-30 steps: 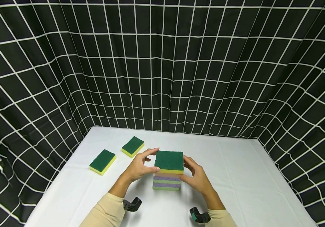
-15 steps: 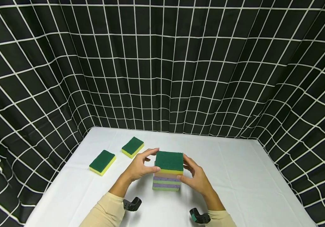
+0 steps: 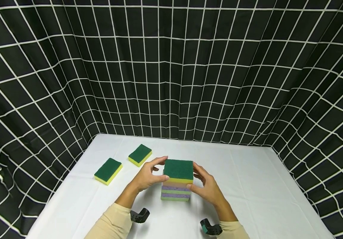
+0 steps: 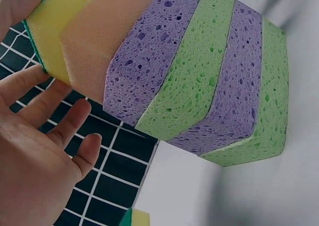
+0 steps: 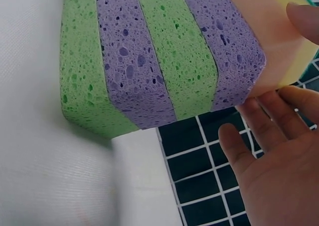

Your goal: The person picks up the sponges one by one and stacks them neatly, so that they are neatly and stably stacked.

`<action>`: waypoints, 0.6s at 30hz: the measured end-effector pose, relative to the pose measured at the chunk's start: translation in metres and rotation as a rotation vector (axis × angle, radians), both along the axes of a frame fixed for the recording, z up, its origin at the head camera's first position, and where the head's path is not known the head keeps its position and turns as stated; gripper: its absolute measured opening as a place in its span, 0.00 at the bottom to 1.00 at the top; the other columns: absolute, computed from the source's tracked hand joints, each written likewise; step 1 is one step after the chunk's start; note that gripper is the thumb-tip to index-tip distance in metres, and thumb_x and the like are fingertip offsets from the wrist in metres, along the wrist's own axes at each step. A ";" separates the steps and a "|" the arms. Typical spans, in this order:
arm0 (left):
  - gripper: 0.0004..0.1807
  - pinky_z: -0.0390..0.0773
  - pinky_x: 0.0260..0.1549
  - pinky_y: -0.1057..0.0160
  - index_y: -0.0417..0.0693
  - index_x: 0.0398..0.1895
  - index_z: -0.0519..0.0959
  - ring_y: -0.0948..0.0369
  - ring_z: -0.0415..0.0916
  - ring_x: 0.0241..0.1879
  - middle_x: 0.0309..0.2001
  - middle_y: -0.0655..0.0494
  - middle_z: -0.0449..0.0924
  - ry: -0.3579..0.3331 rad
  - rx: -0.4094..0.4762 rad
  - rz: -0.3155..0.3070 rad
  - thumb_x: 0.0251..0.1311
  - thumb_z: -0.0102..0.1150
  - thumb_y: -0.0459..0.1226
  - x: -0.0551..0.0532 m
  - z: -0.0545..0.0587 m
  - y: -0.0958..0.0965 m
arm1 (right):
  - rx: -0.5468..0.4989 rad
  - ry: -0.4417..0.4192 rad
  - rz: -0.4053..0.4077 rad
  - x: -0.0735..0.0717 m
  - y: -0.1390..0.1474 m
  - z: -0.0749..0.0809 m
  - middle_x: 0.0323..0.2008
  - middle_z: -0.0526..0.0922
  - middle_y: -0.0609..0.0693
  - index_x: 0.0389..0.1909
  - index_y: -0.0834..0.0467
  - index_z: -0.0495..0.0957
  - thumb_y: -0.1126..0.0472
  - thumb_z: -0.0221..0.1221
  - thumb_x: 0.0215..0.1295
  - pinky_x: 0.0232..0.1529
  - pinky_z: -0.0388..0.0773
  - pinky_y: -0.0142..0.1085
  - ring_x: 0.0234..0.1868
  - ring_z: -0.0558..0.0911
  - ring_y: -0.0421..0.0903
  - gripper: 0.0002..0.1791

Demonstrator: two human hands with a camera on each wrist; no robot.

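Note:
A stack of sponges stands upright on the white table. On top lies a yellow sponge with a green scouring face [image 3: 178,169]. Beneath it comes a peach sponge [image 4: 102,42], then purple [image 4: 149,52] and light green [image 5: 174,52] sponges in turn. My left hand [image 3: 147,174] holds the top sponge at its left side, thumb at the near corner and index finger at the far one. From the right, my right hand [image 3: 205,184] grips the upper stack, its thumb near the seam of the yellow and peach sponges. Its fingertips touch the far side.
Two more yellow-and-green sponges lie to the left, a nearer one [image 3: 108,171] and a farther one [image 3: 140,154]. The white table [image 3: 249,186] ends at a black curtain with a white grid [image 3: 171,73], which also runs along both sides.
The right thumb and the top sponge's right edge have shifted very slightly left. Otherwise both hands and the stack keep their places.

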State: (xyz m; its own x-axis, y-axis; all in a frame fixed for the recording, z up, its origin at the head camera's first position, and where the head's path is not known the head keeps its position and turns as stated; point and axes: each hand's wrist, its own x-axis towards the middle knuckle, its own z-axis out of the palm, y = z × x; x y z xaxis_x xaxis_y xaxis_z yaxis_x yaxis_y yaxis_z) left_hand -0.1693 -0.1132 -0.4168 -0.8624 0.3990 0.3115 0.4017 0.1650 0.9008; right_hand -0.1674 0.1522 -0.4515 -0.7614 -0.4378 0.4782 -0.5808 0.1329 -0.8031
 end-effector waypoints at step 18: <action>0.36 0.66 0.49 0.39 0.31 0.65 0.67 0.38 0.66 0.56 0.60 0.37 0.70 0.023 -0.008 0.013 0.51 0.67 0.30 0.000 -0.004 0.000 | 0.032 0.036 -0.037 0.002 0.000 0.008 0.62 0.68 0.66 0.69 0.74 0.56 0.74 0.65 0.54 0.54 0.69 0.56 0.61 0.69 0.57 0.42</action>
State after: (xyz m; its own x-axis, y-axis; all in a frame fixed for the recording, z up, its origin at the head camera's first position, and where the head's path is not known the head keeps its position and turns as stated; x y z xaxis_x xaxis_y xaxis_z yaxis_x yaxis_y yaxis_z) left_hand -0.1694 -0.1133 -0.4209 -0.8602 0.3906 0.3279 0.4199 0.1775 0.8901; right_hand -0.1652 0.1522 -0.4433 -0.7598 -0.4251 0.4920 -0.6037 0.1800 -0.7767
